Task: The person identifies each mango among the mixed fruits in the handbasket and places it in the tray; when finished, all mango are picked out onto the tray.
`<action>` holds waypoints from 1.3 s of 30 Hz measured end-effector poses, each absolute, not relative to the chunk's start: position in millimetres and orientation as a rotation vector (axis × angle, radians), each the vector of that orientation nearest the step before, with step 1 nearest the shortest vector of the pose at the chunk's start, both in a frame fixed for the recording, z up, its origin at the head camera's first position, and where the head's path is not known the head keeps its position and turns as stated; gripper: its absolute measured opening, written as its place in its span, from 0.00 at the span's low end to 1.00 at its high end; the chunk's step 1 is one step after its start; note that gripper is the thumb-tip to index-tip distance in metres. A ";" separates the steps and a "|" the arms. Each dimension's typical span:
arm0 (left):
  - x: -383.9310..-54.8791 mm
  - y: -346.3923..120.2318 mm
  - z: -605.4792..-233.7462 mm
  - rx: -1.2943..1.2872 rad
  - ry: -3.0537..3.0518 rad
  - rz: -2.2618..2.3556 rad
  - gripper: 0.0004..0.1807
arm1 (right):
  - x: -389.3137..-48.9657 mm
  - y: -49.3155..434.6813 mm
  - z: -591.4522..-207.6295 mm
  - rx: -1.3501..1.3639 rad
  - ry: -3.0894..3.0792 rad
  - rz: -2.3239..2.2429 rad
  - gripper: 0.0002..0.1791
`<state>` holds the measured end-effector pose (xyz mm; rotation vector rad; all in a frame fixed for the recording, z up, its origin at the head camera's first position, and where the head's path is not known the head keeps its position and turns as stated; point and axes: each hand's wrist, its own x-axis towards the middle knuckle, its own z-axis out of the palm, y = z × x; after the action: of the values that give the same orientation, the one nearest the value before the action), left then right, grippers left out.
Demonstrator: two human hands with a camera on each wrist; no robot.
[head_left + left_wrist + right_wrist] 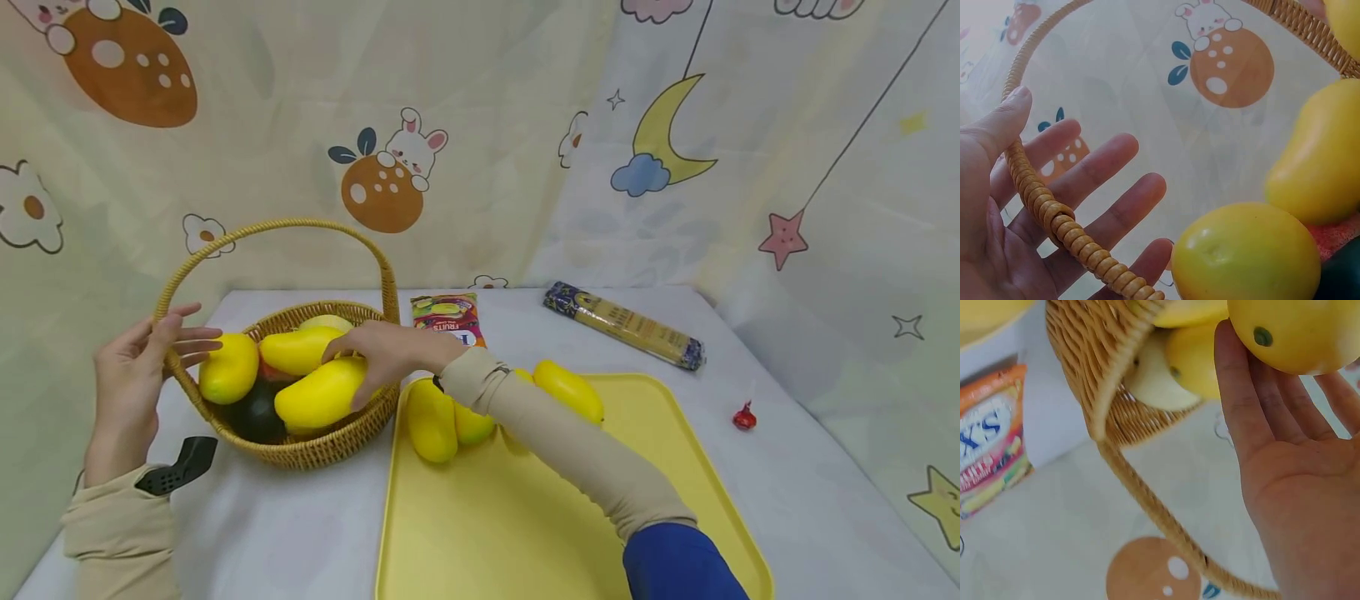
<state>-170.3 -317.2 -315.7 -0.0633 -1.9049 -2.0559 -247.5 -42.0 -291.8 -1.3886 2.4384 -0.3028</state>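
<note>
A wicker basket [322, 454] with a tall arched handle stands at the left, holding several yellow mangoes [300, 350], a dark green round thing [257, 412] and a pale fruit [1155, 378]. My left hand [138, 367] touches the handle's left side; in the left wrist view its straight, spread fingers [1107, 162] pass behind the handle [1054, 219] and the thumb lies against it. Reaching into the basket, my right hand [390, 354] grips a mango [318, 398] between thumb and fingers. Its fingers [1244, 400] touch that mango in the right wrist view.
A yellow tray [510, 517] bears several mangoes [431, 421] near its far edge, partly behind my right sleeve. Beyond it lie a fruit candy bag [446, 312] and a long packet [626, 325]. A small red wrapped thing [745, 417] sits on the table's right side.
</note>
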 end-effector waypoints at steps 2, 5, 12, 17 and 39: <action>-170.5 -317.2 -315.9 -0.064 -1.908 -2.050 0.22 | -244.3 -34.9 -284.0 -1.380 2.443 -0.341 0.36; -170.9 -317.1 -315.9 -0.062 -1.915 -2.035 0.22 | -239.5 -22.9 -275.8 -1.391 2.446 -0.374 0.36; -171.8 -318.3 -316.8 -0.071 -1.918 -2.020 0.22 | -228.8 8.6 -273.9 -1.460 2.448 -0.356 0.36; -171.7 -319.3 -318.0 -0.106 -1.894 -2.025 0.20 | -223.5 26.2 -280.8 -1.505 2.436 -0.355 0.36; -171.8 -317.9 -317.5 -0.090 -1.887 -2.046 0.23 | -167.5 60.2 -312.9 -1.599 2.300 -0.261 0.35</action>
<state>-171.8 -317.9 -317.5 -0.0897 -1.8866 -2.0458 -167.5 60.2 -312.9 -1.5995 2.3001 -0.2606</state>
